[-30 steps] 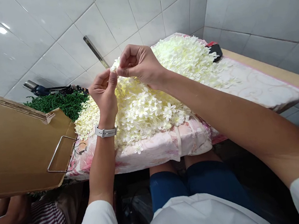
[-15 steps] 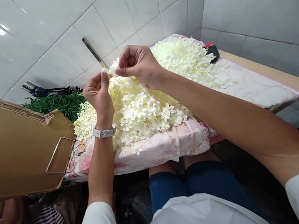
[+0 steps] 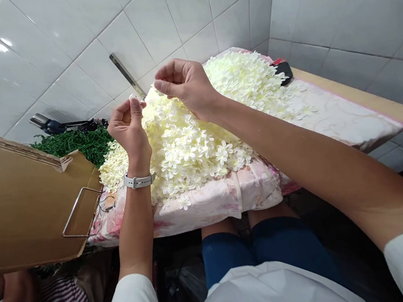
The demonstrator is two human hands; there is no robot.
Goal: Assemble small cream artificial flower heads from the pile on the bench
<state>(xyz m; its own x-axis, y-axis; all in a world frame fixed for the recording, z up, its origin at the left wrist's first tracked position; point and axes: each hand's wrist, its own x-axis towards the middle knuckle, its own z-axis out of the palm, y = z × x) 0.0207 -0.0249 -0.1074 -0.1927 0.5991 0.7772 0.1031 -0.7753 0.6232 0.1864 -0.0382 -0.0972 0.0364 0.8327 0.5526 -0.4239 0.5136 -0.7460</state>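
Observation:
My left hand (image 3: 128,128), with a pale watch strap (image 3: 139,181) on the wrist, is closed in a pinch on a small white flower piece (image 3: 133,97). To its right, my right hand (image 3: 189,86) is also pinched closed, thumb against forefinger. A bit of white petal shows at its fingertips, but its outline blends with the flowers behind. Both hands are raised over a large heap of white artificial flowers (image 3: 190,152), a short gap between them. Smaller cream pieces (image 3: 113,167) lie heaped left of the flowers.
A cardboard box (image 3: 27,201) stands at the left, a bent wire frame (image 3: 72,211) by its edge. Behind it lie green plastic stems (image 3: 76,146) and a dark-handled tool (image 3: 51,124). A metal strip (image 3: 126,74) leans on the tiled wall. Another person's arm (image 3: 17,301) shows at lower left.
My hands have drawn apart: the left has moved slightly left and down, the right slightly up. The white pieces at their fingertips, close together before, are now separated.

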